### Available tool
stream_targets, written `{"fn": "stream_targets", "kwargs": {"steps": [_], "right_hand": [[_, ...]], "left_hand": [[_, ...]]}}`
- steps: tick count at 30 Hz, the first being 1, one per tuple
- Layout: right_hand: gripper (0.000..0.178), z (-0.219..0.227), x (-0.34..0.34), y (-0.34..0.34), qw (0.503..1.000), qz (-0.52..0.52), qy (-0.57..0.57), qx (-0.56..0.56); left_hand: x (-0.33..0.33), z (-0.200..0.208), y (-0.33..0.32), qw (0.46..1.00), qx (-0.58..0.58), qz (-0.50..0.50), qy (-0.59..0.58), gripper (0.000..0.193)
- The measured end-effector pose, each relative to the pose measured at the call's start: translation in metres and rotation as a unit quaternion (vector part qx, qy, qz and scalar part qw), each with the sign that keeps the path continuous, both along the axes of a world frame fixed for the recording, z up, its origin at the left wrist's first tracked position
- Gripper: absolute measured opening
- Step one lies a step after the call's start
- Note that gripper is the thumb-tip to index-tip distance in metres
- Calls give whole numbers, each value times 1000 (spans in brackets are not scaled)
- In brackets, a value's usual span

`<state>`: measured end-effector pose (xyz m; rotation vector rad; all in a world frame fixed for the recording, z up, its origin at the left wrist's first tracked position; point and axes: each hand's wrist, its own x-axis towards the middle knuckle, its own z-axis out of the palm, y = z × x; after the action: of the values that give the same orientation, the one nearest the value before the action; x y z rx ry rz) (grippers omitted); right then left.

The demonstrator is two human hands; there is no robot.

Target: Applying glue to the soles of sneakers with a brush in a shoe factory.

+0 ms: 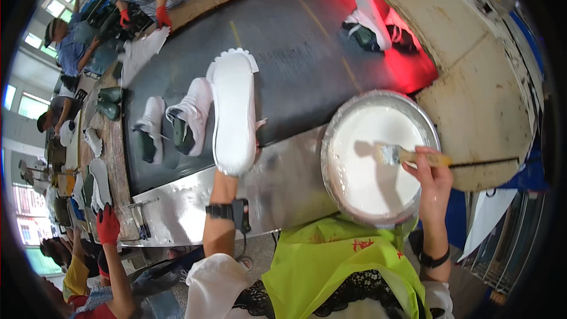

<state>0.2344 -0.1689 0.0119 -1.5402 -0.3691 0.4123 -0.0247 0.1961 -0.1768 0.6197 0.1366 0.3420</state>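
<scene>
A white shoe sole with a scalloped toe edge is held up in front of me by my left hand. The sole hides most of that hand; its wrist shows below the heel end. My right hand grips the handle of a paintbrush, its bristles over a metal bowl of white liquid. Whether the bristles touch the liquid I cannot tell. Just left of the sole, a white shoe and another white shoe stand on a dark conveyor belt.
Farther along the belt, white shoes sit in red light. A metal ledge runs along the near side. At left, a person's red-gloved hand touches a white sole on a bench. Another person's red glove is across the belt.
</scene>
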Motion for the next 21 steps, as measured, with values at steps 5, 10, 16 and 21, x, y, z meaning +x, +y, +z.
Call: {"fn": "stream_targets", "kwargs": {"steps": [5, 10, 16, 21], "right_hand": [[19, -42, 31, -5, 988, 84, -96, -81], [19, -85, 45, 24, 950, 112, -225, -184], [19, -84, 36, 11, 886, 130, -264, -359], [17, -68, 46, 2, 971, 87, -199, -100]], "left_hand": [[6, 65, -160, 962, 4, 192, 194, 38], [9, 63, -212, 962, 15, 144, 231, 40], [0, 67, -231, 951, 53, 150, 265, 42], [-1, 73, -229, 944, 72, 159, 280, 46]]}}
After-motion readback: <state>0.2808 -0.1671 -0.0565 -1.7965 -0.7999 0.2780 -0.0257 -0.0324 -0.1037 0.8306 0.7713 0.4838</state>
